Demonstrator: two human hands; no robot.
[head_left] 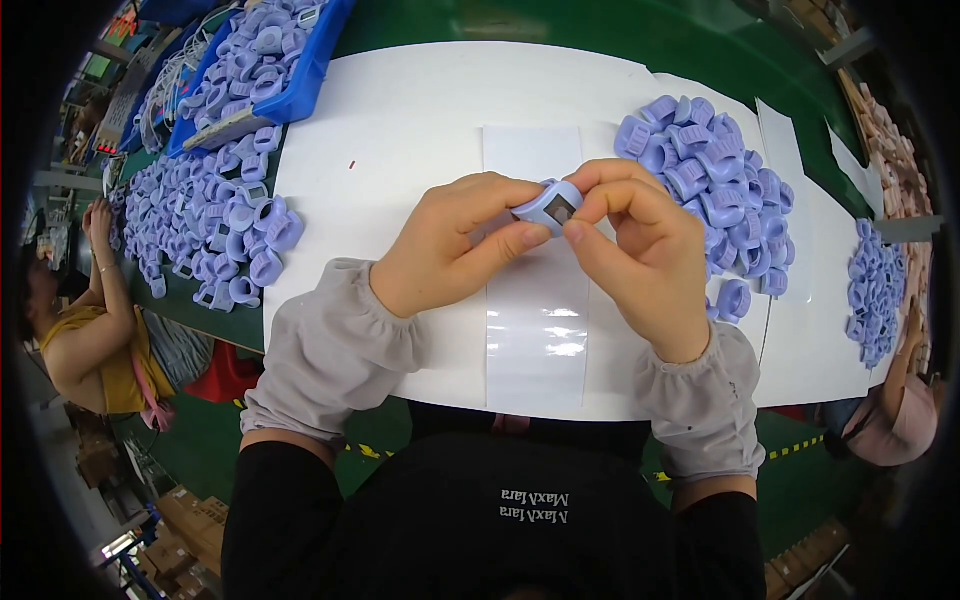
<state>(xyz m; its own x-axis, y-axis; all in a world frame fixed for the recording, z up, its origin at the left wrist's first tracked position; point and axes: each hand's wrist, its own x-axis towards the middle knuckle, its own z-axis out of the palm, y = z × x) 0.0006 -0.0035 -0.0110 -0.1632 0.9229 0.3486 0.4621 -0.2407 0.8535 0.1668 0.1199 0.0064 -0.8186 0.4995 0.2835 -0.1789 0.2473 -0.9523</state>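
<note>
A small lavender plastic band with a dark little screen, like a chunky watch or ring (pixel 551 207), is held up between both hands over the middle of the white table covering. My left hand (pixel 447 242) pinches one end of it between thumb and fingers. On the other end, the thumb and fingers of my right hand (pixel 645 245) close round the edge beside the screen. Under the hands lies a glossy clear-white strip (pixel 535 345). Just right of my right hand, a heap of the same lavender bands (pixel 725 185) spreads over the white sheet (pixel 390 110).
To the left, more bands (pixel 195 225) cover the green table, below a blue bin (pixel 318 75) filled with them. A person in yellow (pixel 95 335) sits at the left. Another person (pixel 905 420) is at the far right, near another band pile (pixel 876 295).
</note>
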